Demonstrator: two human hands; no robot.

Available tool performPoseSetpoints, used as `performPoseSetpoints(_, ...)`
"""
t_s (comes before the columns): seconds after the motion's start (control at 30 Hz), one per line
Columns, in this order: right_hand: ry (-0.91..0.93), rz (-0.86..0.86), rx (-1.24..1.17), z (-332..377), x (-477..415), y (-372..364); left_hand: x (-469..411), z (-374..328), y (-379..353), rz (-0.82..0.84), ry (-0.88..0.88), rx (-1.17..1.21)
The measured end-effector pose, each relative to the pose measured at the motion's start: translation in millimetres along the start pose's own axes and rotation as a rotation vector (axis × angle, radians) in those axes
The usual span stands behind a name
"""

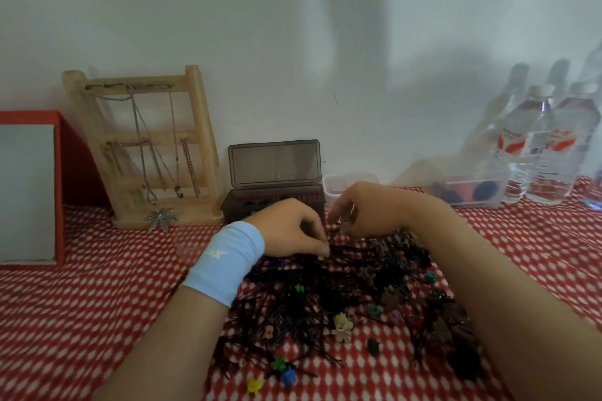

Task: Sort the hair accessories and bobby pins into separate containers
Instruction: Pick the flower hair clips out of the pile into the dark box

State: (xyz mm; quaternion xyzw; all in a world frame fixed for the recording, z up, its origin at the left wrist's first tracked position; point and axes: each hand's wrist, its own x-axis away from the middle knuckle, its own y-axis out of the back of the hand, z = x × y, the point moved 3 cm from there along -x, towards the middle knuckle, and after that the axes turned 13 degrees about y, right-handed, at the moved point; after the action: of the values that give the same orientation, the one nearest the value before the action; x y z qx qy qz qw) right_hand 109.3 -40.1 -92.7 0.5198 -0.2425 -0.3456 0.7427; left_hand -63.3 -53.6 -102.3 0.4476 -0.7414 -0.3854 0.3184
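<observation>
The left hand (293,228), a pale blue wristband (224,262) on its wrist, had its fingers curled down and pinched together on a few bobby pins (312,299) at the edge of the pile closest to the brown box (242,205). The right hand (361,208) sat just beside it with its fingers curled in too. Blur hid whether it held a pin or only teased one loose, so I could not tell its grip.

The dark pins lay in a tangled heap on the red dotted surface (97,303), in front of the brown box, whose lid stood open against the wall. Small flower clips were mixed through the heap, among them a cream clip (342,325), a blue clip (288,376) and a yellow clip (254,385) on the side farthest from the box. A small clear tub (345,181) stood just right of the box, and a longer clear tray (469,194) farther right.

Sorting looked barely begun. The step would go best by lifting a thin bunch straight up with one hand while the other held the heap down. A light shake would drop any snagged clips before the pins went into their container. Pulling sideways would likely drag the tangle along and scatter the clips.
</observation>
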Motion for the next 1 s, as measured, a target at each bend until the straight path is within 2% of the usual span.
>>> performPoseSetpoints(0.1,-0.008,-0.013,-0.025,0,1,3,-1,9,11,-0.003,0.028,0.072)
performPoseSetpoints(0.2,0.004,-0.100,-0.064,-1,-1,8,-5,14,17,-0.070,0.044,0.149)
performPoseSetpoints(0.27,0.022,-0.195,-0.082,0,-5,16,-9,16,25,-0.158,0.053,0.167)
performPoseSetpoints(0.4,0.092,-0.420,-0.110,10,-29,28,-20,24,50,-0.441,0.107,0.165)
performPoseSetpoints(0.47,0.096,-0.459,-0.151,13,-42,27,-24,29,57,-0.498,0.150,0.133)
performPoseSetpoints(0.6,0.050,-0.420,-0.075,8,-44,28,-30,36,56,-0.435,0.207,0.032)
performPoseSetpoints(0.67,0.048,-0.441,-0.099,2,-31,34,-28,30,53,-0.452,0.160,0.045)
performPoseSetpoints(0.73,0.022,-0.357,-0.101,-3,-14,38,-25,14,46,-0.447,0.082,0.046)
performPoseSetpoints(0.87,-0.026,-0.057,-0.094,-11,17,33,-21,-27,20,-0.200,-0.039,0.026)
performPoseSetpoints(1.0,-0.069,0.113,-0.043,-16,27,18,-17,-52,-11,0.052,-0.115,-0.003)
